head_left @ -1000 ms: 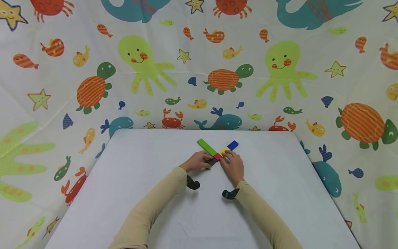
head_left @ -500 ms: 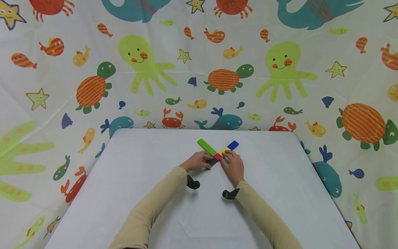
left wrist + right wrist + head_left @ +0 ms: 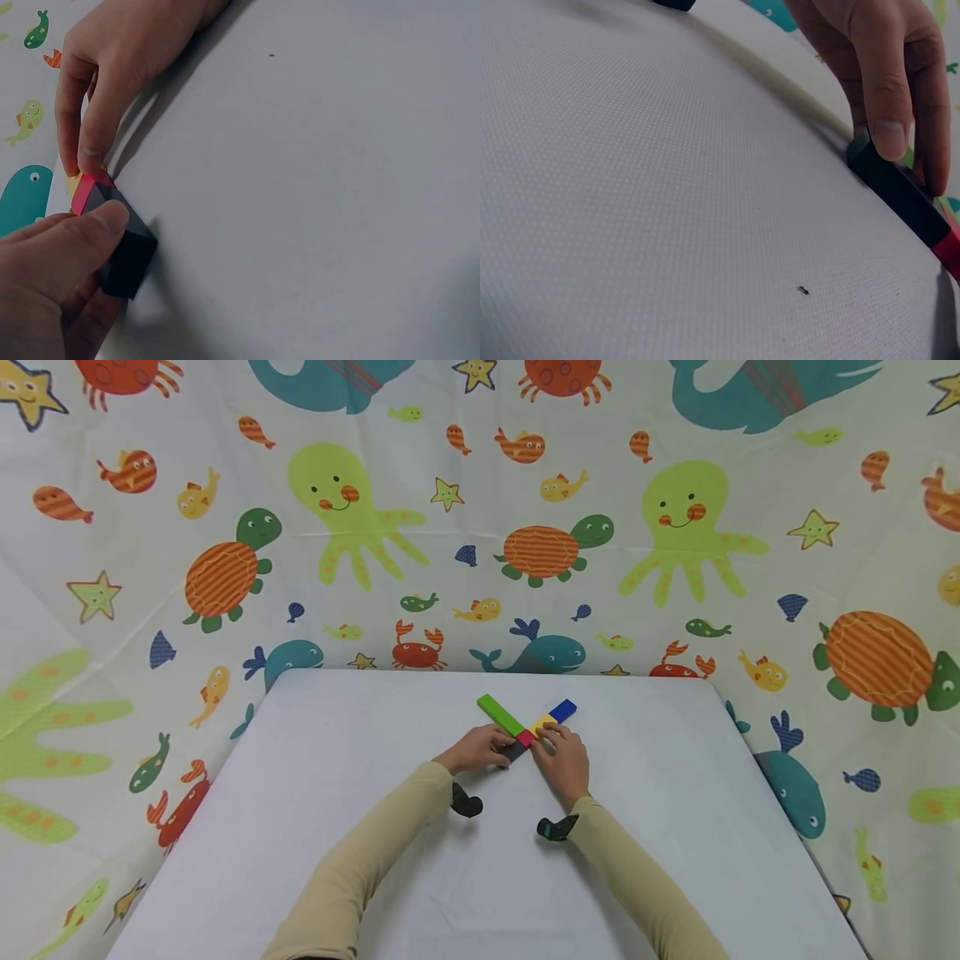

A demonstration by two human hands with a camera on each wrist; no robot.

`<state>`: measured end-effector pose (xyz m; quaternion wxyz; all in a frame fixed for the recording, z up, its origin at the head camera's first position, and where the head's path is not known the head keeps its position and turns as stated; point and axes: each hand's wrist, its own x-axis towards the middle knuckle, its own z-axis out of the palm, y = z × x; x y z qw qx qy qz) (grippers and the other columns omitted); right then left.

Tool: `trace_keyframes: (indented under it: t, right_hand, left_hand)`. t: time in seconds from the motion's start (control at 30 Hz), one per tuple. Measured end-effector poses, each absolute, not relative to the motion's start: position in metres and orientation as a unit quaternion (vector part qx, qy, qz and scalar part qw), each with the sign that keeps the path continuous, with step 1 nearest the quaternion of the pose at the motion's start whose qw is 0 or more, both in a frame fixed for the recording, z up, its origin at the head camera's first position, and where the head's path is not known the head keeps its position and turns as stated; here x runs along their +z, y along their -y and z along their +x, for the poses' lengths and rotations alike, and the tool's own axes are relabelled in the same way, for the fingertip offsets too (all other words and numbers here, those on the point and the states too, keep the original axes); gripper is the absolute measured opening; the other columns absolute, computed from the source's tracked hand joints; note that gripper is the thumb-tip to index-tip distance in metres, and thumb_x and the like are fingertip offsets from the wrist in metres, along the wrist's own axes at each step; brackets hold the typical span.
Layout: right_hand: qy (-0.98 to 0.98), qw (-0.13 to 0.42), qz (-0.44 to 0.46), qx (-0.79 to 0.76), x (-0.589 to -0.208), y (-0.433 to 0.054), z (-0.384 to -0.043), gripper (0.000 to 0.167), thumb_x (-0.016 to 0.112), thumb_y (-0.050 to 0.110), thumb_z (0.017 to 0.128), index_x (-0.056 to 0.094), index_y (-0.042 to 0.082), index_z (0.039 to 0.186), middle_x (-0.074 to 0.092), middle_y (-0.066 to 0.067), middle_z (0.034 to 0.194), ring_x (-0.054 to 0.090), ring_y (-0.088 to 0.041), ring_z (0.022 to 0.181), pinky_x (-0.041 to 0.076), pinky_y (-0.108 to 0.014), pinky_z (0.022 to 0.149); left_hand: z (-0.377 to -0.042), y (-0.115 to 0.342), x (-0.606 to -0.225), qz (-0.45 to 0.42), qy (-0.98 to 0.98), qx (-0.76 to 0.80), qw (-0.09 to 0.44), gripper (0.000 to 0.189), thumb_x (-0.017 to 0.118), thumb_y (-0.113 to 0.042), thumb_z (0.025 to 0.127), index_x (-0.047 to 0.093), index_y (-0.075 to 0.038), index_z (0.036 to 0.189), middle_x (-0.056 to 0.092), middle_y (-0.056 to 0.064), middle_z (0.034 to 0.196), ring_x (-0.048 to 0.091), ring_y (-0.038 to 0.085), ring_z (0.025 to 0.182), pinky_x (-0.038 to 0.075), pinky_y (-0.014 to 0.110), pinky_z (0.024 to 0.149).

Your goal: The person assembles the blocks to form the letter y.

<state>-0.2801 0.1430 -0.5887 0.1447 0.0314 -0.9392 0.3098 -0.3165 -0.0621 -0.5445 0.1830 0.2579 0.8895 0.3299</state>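
Note:
My left hand (image 3: 477,749) pinches a black block (image 3: 514,750) between thumb and fingers; the left wrist view shows the thumb on top of the black block (image 3: 129,259). A small red block (image 3: 525,738) adjoins its far end at the centre of an X-like figure. My right hand (image 3: 564,758) pinches the yellow block (image 3: 542,723) beyond the red one, its thumb close to the red block. In line past the yellow lies a blue block (image 3: 562,710). A long green block (image 3: 498,715) slants from the centre toward the far left.
The blocks lie on a white table (image 3: 360,727) toward its far side. Behind and beside it hangs a cloth (image 3: 450,543) printed with sea animals. Dark wrist devices (image 3: 467,802) are worn at both sleeves.

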Motion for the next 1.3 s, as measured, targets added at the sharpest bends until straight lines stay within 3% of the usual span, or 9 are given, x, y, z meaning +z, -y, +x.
trace_keyframes:
  t: [0.93,1.3]
  right_hand:
    - [0.94,0.129,0.03,0.315,-0.5845,-0.1439,-0.2775,0.036,0.066,0.036,0.094,0.069,0.014,0.122,0.058,-0.004,0.134,0.051,-0.028,0.12,0.04,-0.046,0.101]
    - [0.936,0.147,0.038,0.318,-0.5873,-0.1455,-0.2756,0.034,0.067,0.034,0.093,0.071,0.013,0.12,0.06,-0.005,0.131,0.053,-0.028,0.118,0.041,-0.046,0.099]
  left_hand:
    - [-0.3147,0.0597,-0.5426,0.26,-0.891,0.326,0.179,0.043,0.076,-0.018,0.087,0.066,-0.007,0.127,0.059,0.005,0.121,0.056,0.018,0.108,0.045,0.036,0.097]
    - [-0.3102,0.0598,-0.5416,0.254,-0.891,0.329,0.184,0.044,0.075,-0.018,0.087,0.065,-0.008,0.129,0.059,0.004,0.122,0.056,0.017,0.108,0.045,0.035,0.097]
